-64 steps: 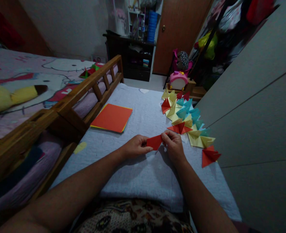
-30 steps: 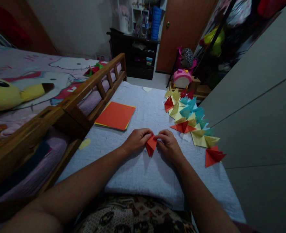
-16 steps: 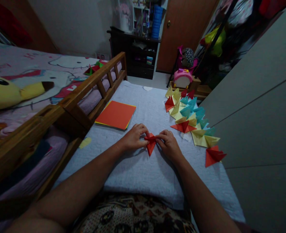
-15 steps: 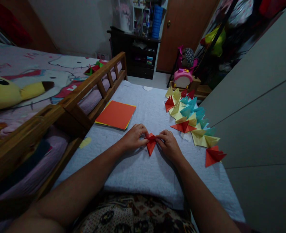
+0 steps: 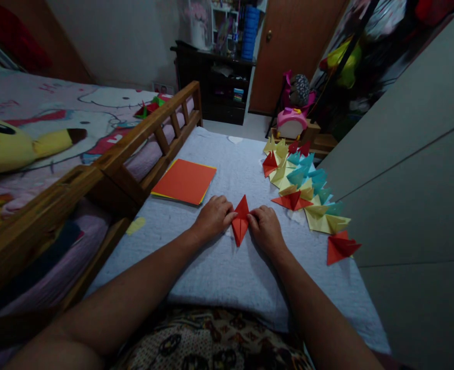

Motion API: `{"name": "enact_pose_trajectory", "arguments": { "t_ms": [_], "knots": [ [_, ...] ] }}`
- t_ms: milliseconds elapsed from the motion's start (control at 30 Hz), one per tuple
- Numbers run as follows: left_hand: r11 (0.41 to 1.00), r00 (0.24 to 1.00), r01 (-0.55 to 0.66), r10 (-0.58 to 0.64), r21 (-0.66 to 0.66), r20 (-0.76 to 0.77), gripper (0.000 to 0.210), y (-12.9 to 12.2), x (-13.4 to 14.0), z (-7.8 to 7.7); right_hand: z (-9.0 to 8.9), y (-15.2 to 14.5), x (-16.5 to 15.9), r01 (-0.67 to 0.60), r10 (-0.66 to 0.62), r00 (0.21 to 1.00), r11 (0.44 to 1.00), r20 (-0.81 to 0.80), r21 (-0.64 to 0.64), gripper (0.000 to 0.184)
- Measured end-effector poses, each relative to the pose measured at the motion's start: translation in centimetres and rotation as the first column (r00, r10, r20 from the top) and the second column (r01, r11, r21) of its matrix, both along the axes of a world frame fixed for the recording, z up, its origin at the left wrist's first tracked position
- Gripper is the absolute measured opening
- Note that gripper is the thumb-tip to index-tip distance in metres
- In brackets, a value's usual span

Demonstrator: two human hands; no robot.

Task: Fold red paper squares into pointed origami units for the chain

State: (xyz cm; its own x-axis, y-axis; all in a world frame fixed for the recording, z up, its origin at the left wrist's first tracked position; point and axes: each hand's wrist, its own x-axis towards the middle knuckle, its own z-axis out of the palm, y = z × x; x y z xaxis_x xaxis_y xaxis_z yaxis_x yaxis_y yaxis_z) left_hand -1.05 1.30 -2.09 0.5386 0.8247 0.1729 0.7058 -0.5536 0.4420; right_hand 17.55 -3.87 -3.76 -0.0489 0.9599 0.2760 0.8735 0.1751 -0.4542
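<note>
Between my hands is a piece of red origami paper [image 5: 241, 224], folded into a long diamond with a crease down its lower half. My left hand [image 5: 214, 216] pinches its left corner between thumb and curled fingers. On the opposite corner, my right hand [image 5: 266, 226] grips the fold the same way. The diamond's points face away from me and toward me, resting low over the pale cloth. Left of and beyond my left hand lies a stack of square paper [image 5: 184, 181], red on top with yellow edges showing.
Several folded paper pieces, among them a yellow one [image 5: 321, 220], a blue one [image 5: 298, 176] and a red one [image 5: 341, 247], line the right side of the cloth-covered surface [image 5: 227, 288]. A wooden bed rail [image 5: 149, 128] runs along the left, and a pale cabinet [image 5: 412, 205] stands at right.
The red paper's upper flap has opened out away from me, turning the short kite shape into a full diamond. Both hands stay at its side corners, fingers drawn slightly back.
</note>
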Motion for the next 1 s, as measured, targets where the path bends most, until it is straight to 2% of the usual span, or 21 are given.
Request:
{"name": "enact_pose_trajectory", "arguments": {
  "t_ms": [167, 233, 300, 433, 533, 833, 1000],
  "knots": [
    [1.000, 1.000, -0.022, 0.022, 0.020, -0.016, 0.012, -0.4, 0.3, 0.0, 0.2, -0.2, -0.4, 0.058, -0.056, 0.997, 0.998, -0.052, 0.033, 0.004],
    [0.999, 1.000, -0.029, 0.029, 0.021, -0.004, 0.007, -0.5, 0.3, 0.1, 0.3, -0.3, -0.5, 0.055, -0.051, 0.995, 0.998, -0.081, 0.037, 0.009],
    [0.999, 1.000, -0.013, 0.012, 0.030, 0.026, 0.001, -0.6, 0.3, 0.0, 0.4, -0.4, -0.6, 0.005, -0.002, 0.998, 0.999, -0.064, 0.052, 0.010],
    [0.994, 0.994, 0.098, -0.100, 0.039, 0.052, 0.009, -0.5, 0.1, -0.2, 0.8, -0.7, -0.5, -0.111, 0.109, 0.993, 0.991, 0.036, 0.071, 0.018],
    [0.991, 0.991, 0.131, -0.132, 0.027, 0.025, 0.013, -0.5, -0.1, -0.3, 1.1, -1.2, -0.4, -0.176, 0.170, 0.979, 0.983, 0.111, 0.046, 0.018],
    [0.999, 1.000, -0.005, 0.005, -0.039, -0.005, 0.006, -0.5, -0.5, 0.5, 2.1, -2.4, -0.4, -0.187, 0.181, 0.958, 0.982, 0.221, 0.007, 0.024],
    [0.997, 1.000, -0.017, 0.016, -0.069, -0.012, 0.006, -0.3, -0.6, 0.4, 2.4, -2.5, 0.6, -0.146, 0.142, 0.966, 0.989, 0.216, 0.002, 0.024]
  ]
}}
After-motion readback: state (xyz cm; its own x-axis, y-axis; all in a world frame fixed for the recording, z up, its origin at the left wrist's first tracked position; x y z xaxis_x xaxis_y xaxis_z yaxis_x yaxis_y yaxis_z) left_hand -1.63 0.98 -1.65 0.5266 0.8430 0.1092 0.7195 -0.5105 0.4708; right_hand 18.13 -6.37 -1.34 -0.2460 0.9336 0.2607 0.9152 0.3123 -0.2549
